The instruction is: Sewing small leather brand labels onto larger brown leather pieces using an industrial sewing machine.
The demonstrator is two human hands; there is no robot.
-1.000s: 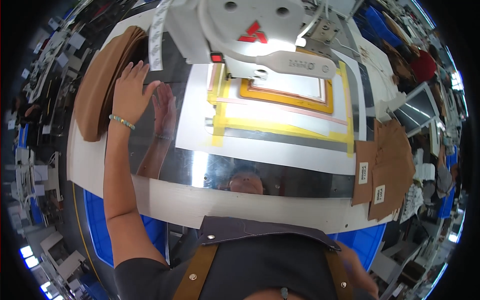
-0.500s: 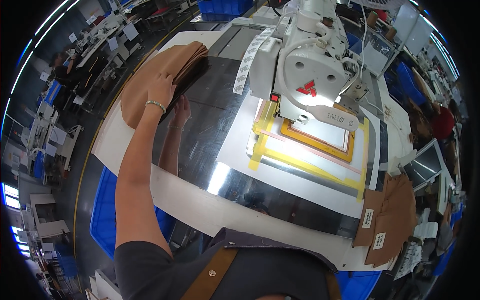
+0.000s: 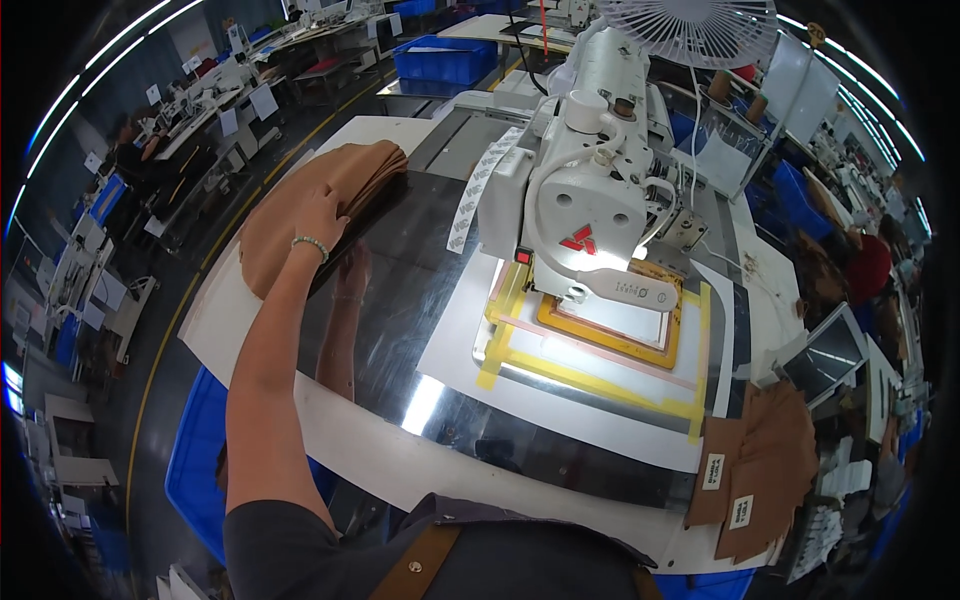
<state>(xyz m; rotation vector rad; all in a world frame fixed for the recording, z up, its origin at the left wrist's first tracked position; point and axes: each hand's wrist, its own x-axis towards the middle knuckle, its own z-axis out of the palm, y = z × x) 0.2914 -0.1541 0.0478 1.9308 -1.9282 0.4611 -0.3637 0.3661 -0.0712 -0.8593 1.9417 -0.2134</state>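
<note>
My left hand [image 3: 320, 216] lies on a fanned stack of brown leather-like pieces [image 3: 277, 215], near the stack's right edge. Its fingers reach out over the top piece, and the thumb side is by the edge; nothing is plainly gripped. A beaded bracelet is on the wrist. The stack rests at the left of a shiny metal plate [image 3: 405, 270], which mirrors the hand and forearm. My right hand is out of view. Right of the stack stands a white sewing machine head [image 3: 585, 205], over a yellow-orange frame [image 3: 610, 345] taped onto white sheets.
Brown pieces with pale labels [image 3: 770, 465] lie overlapping at the table's right corner. A small screen [image 3: 825, 350] stands beyond them. Below the table's left edge is a blue bin [image 3: 195, 470]. A white fan [image 3: 690, 30] stands behind the machine, and a blue crate [image 3: 445, 62] farther back.
The view has tilted up a little, so the table and machine sit lower and slightly left in the picture. My left hand stays on the stack, its fingers slightly shifted.
</note>
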